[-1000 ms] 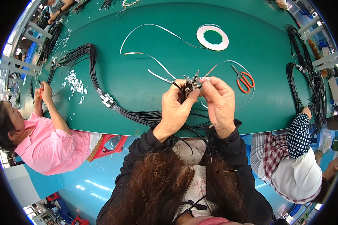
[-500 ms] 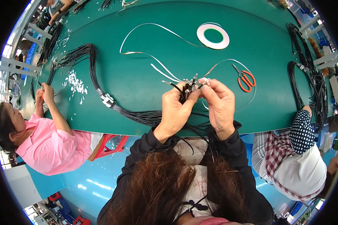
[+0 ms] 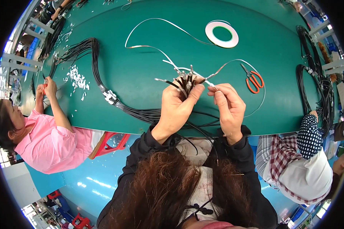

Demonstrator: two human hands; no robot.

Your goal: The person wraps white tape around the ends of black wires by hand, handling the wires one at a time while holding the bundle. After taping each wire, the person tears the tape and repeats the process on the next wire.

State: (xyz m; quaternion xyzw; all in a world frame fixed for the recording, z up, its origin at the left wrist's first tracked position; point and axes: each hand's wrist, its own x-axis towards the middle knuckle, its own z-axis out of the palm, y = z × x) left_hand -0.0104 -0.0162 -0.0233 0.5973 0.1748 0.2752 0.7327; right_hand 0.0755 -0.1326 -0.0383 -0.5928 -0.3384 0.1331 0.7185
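Observation:
My left hand (image 3: 176,108) is wrapped round a bunch of black cable ends (image 3: 185,82), whose stripped silvery tips fan out above the fingers. Beside it, my right hand (image 3: 230,107) pinches a narrow white strip of tape (image 3: 213,86) at the end of one cable that points to the right. From there a long thin length of tape (image 3: 156,49) loops across the table to a white tape roll (image 3: 235,38) with a green core. The black cable bundle (image 3: 139,113) trails away left from under my left hand.
Orange-handled snips (image 3: 255,81) lie right of my hands on the green table (image 3: 114,34). White scraps (image 3: 78,81) are scattered at the left. White pieces (image 3: 110,97) wrap the bundle. Co-workers sit on both sides, one in pink (image 3: 53,141). More black cables (image 3: 323,84) lie far right.
My right hand has drawn away from the cable tips, down and to the right, with the tape strip now showing between the hands. The cable ends have spread apart in my left hand.

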